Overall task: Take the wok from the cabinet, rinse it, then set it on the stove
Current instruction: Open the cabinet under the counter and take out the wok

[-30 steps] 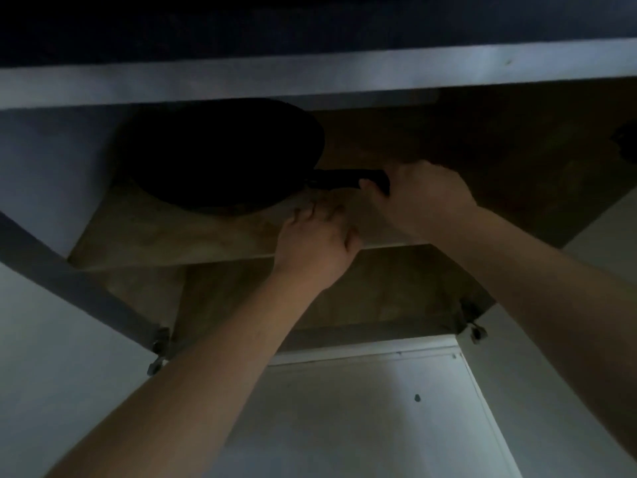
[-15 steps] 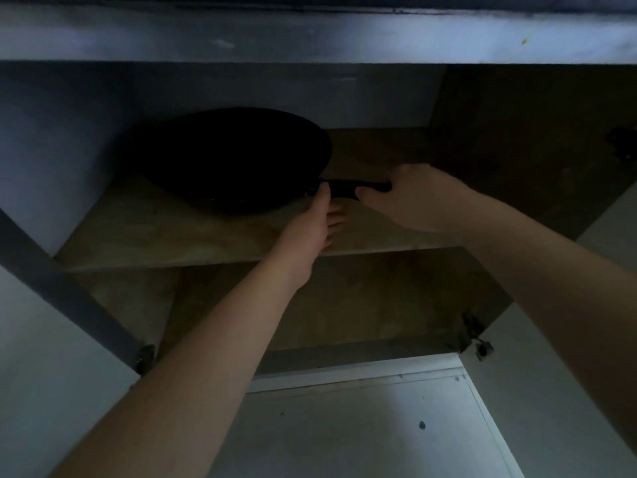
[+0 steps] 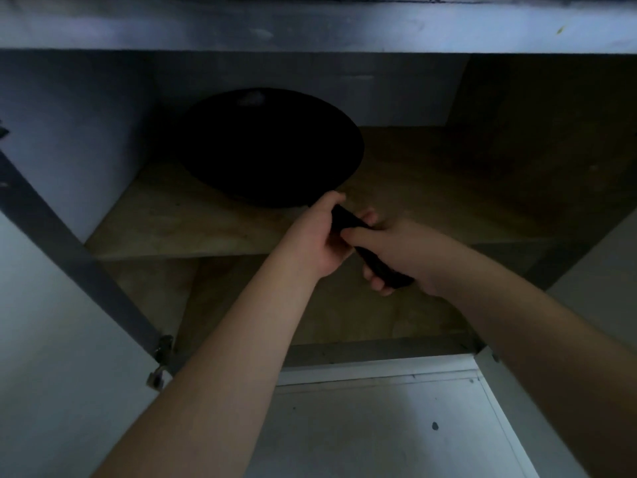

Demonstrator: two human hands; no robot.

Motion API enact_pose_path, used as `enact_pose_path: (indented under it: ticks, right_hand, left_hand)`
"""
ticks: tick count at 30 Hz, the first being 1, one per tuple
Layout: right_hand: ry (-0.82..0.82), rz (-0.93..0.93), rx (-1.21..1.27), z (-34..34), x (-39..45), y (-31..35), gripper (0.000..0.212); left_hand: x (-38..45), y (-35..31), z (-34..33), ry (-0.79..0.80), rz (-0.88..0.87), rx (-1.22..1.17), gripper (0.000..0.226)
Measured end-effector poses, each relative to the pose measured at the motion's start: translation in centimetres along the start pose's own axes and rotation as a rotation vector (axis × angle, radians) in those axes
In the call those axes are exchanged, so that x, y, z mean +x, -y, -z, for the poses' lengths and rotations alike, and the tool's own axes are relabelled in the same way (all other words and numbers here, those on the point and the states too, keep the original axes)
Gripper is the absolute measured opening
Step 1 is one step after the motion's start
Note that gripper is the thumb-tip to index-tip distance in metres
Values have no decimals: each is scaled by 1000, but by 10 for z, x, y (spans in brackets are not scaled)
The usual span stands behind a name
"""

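A black wok [image 3: 269, 146] lies on the wooden upper shelf [image 3: 165, 222] of a dim, open cabinet, its long black handle pointing toward me and to the right, past the shelf's front edge. My left hand [image 3: 320, 236] wraps the handle close to the bowl. My right hand [image 3: 400, 253] grips the same handle farther out, near its end. The bowl's inside is too dark to make out.
The cabinet's top rail [image 3: 310, 25] runs across above the wok. An open door [image 3: 51, 305] with a hinge [image 3: 162, 353] hangs at the left, another door edge [image 3: 599, 257] at the right. A lower wooden shelf [image 3: 344, 305] sits below, and a white panel [image 3: 379, 426] beneath that.
The wok's handle has swung from pointing right to pointing toward me. My left hand has closed on the handle near the bowl, and my right hand has slid outward along it.
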State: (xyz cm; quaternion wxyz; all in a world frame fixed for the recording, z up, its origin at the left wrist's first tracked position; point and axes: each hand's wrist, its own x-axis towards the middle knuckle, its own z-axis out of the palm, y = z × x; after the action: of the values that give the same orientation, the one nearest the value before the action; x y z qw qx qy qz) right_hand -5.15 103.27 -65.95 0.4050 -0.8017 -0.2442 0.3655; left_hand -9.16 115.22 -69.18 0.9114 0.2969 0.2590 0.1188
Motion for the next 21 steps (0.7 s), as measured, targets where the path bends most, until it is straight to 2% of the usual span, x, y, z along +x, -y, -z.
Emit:
enact_pose_path:
  ticks: [3,6,9,12,16,21]
  right_hand:
    - [119,-58,224,-10,-7,-13,30]
    - [350,-167,615,-12,-15,-24,17]
    - [488,-213,911,-20,-20,-46,11]
    - [679,-208,1230,-31,-21,-72,22]
    - [796,-181,1326,-40,-24,-94,21]
    - [897,-198,1315,-47,-26,-101,14]
  left_hand:
    - [-6,6,0,25,32,-86,24]
    - [-16,11,3,79,41,-158,14]
    - [-22,19,2,82,39,-195,16]
    - [-23,29,2,42,35,-307,18]
    - [-23,46,9,55,117,-269,32]
    - [-21,53,17,80,161,-187,19]
